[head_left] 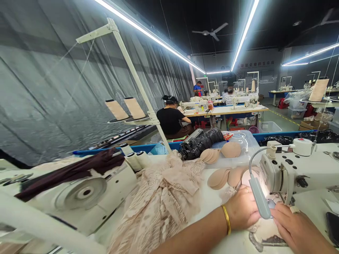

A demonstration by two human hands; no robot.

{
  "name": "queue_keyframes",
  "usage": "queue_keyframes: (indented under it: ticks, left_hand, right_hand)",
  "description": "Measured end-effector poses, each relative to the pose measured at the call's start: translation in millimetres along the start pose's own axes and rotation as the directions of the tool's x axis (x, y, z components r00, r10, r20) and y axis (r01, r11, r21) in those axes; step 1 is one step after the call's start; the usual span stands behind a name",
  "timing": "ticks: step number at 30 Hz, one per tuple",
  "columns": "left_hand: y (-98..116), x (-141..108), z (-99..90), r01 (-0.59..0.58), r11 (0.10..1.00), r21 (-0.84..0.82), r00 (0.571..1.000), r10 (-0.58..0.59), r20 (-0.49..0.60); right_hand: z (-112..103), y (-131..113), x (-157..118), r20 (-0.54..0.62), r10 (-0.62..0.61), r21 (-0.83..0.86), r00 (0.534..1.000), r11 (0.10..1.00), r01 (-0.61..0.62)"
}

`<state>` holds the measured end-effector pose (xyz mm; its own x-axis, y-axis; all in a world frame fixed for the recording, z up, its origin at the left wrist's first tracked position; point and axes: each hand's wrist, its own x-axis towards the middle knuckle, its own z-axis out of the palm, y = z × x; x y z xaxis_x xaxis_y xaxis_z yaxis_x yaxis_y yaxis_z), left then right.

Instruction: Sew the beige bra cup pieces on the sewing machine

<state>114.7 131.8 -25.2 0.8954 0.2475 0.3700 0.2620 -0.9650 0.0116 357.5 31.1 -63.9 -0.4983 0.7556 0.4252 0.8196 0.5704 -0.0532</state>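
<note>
At the sewing machine, my left hand, with a gold bangle and a ring, has its fingers curled and closed on a beige fabric piece. My right hand has its fingers together, gripping the same fabric close to the needle area. A grey gooseneck lamp hangs between the hands and hides some fingertips and the needle. Beyond my left hand lie stacked beige oval pads.
A heap of beige lace fabric covers the table's middle. Behind are a clear plastic bin and black plastic bag. A second machine and thread stand stand left. A dark phone-like object lies right. A person sits ahead.
</note>
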Motion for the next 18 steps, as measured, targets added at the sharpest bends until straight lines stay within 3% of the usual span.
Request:
queue_keyframes:
  ticks: [4,9,11,13,14,15,16,17,18]
  left_hand:
    - [3,5,-0.9,0.068,0.997,0.042,0.998,-0.067,-0.006]
    - [2,1,4.7,0.183,0.983,-0.008,0.982,-0.183,0.041]
    - [5,-9,0.6,0.222,0.974,-0.038,0.975,-0.220,0.034]
    - [19,-27,-7.5,0.242,0.968,-0.071,0.970,-0.241,0.023]
    - [31,-37,-12.2,0.267,0.948,-0.171,0.963,-0.268,0.019]
    - [45,-48,-16.8,0.299,0.905,-0.302,0.951,-0.307,0.022]
    - [60,-58,-20.9,0.344,0.778,-0.525,0.924,-0.381,0.039]
    - [77,-69,-24.4,0.375,0.551,-0.746,0.882,-0.461,0.103]
    - [94,-78,-27.0,0.383,0.415,-0.825,0.852,-0.504,0.141]
  right_hand:
    - [2,3,-1,0.012,0.033,0.035,0.999,0.999,-0.033]
    - [2,-2,-1,-0.047,0.127,0.309,0.991,0.945,-0.107]
    - [2,-16,2,0.021,0.279,0.564,0.960,0.790,-0.242]
    - [2,-35,9,0.152,0.436,0.784,0.887,0.493,-0.377]
    - [3,-45,13,0.213,0.482,0.841,0.850,0.352,-0.411]
    - [4,-55,18,0.248,0.505,0.866,0.827,0.266,-0.422]
    - [5,-64,23,0.263,0.509,0.877,0.819,0.228,-0.423]
    - [5,-72,27,0.266,0.507,0.883,0.820,0.212,-0.418]
    - [5,-80,30,0.271,0.506,0.891,0.819,0.190,-0.412]
